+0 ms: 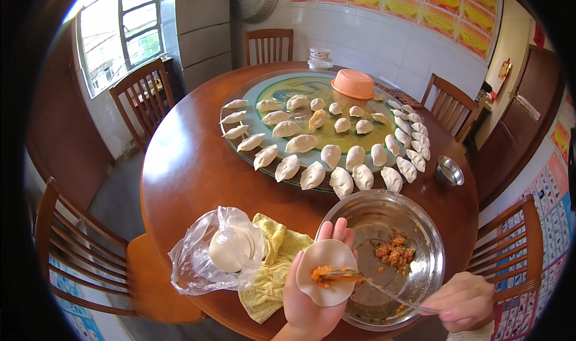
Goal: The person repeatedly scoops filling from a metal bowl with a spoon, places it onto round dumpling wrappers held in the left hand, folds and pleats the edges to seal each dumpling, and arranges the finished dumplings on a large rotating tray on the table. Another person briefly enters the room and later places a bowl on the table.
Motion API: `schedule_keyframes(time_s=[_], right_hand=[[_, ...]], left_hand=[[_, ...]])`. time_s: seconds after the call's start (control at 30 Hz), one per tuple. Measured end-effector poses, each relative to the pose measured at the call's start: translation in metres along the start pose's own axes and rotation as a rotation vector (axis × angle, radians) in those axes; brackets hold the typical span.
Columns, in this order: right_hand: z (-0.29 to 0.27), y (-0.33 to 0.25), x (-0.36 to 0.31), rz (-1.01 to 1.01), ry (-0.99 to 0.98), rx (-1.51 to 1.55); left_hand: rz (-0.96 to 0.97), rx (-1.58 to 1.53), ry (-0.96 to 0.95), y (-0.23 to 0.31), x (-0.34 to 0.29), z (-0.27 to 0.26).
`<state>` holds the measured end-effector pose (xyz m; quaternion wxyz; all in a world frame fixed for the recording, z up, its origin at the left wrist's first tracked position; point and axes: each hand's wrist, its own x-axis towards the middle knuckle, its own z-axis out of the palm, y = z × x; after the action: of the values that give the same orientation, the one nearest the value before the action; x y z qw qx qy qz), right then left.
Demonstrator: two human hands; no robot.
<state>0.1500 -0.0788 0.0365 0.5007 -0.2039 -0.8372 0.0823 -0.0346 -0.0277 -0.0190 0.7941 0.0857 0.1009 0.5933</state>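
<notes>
Head view — from here I see folded dumplings [301, 143] crowding the turntable [251, 117]; one wrapper [324, 253] lies unfolded on the left hand [312, 317], fingers outstretched, the right hand [463, 302] curled round a utensil [391, 296] at its filling [323, 277] — some left in the bowl [433, 245], pale dough [231, 251] bagged

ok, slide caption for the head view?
Wrapper with filling on left hand; utensil in right hand; dumplings beyond.
</notes>
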Motion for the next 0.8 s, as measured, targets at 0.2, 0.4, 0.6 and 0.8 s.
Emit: schedule_keyframes(time_s=[0.2,0.4,0.6,0.8], right_hand=[[-0.006,0.002,0.007,-0.050,-0.058,0.008],[-0.004,-0.004,-0.008,0.070,0.227,-0.085],[-0.001,0.002,-0.043,0.068,0.104,-0.204],[-0.004,0.006,-0.060,0.113,-0.132,-0.085]], left_hand=[[-0.013,0.022,-0.045,-0.004,0.001,-0.002],[0.053,-0.137,-0.034,0.003,0.007,-0.013],[0.183,-0.211,-0.081,0.011,0.006,-0.021],[0.166,-0.265,-0.079,0.010,0.006,-0.018]])
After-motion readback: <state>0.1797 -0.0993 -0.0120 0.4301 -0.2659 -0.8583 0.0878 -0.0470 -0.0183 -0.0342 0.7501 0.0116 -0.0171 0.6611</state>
